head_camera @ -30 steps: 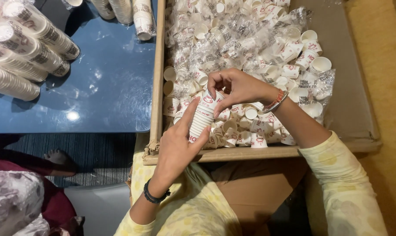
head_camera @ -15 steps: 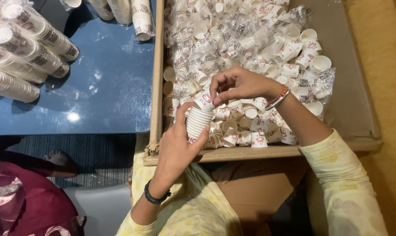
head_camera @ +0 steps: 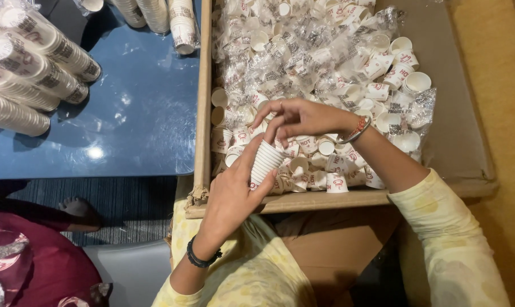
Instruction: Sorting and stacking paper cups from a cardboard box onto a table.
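Note:
My left hand (head_camera: 234, 193) grips a short stack of small white paper cups (head_camera: 265, 162), tilted up and to the right, over the near edge of a cardboard box (head_camera: 200, 113). Just above the stack's top hovers my right hand (head_camera: 300, 118), fingertips pinched together close to the top cup; whether a cup is between them is hidden. Under both hands the box holds several loose white cups with red print (head_camera: 325, 170) and crumpled clear plastic wrappers (head_camera: 303, 51).
A blue table (head_camera: 138, 113) lies left of the box. Wrapped stacks of cups (head_camera: 36, 62) lie at its far left, more stacks (head_camera: 166, 17) at its top edge. Another person's foot (head_camera: 78, 207) and red clothing (head_camera: 36, 267) show lower left.
The cup stack in my left hand has shifted slightly down and stayed tilted. My right hand has lifted a little off the stack's top, fingers still pinched.

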